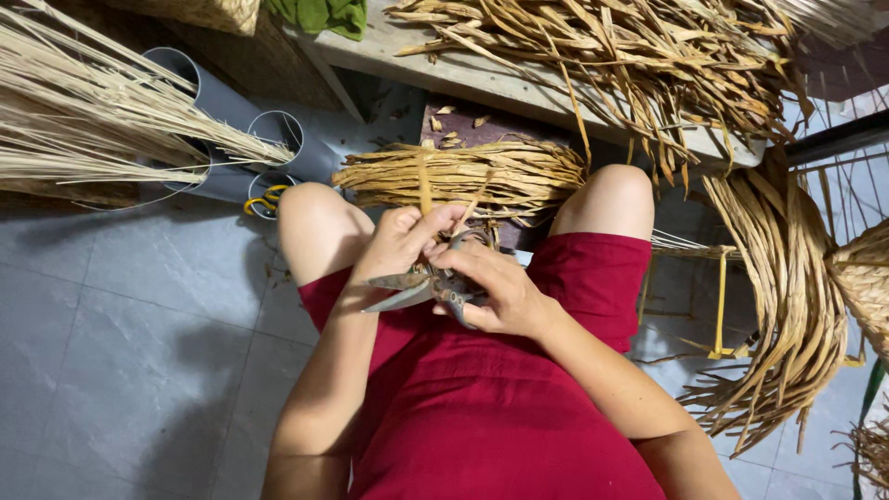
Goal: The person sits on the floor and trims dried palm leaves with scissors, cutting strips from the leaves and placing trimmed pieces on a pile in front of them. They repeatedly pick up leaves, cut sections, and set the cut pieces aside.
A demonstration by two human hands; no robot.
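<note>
I sit in red clothing with both hands together above my lap. My right hand grips a pair of old metal shears, whose blades point left under my left wrist. My left hand pinches a thin dried straw strand that rises straight up in front of a tied bundle of dried fibre lying between my knees.
Grey plastic pipes hold pale reed stalks at the left. A wooden bench carries a heap of dried strips. More curved strips and a woven basket are at the right. Grey floor tiles spread at the left.
</note>
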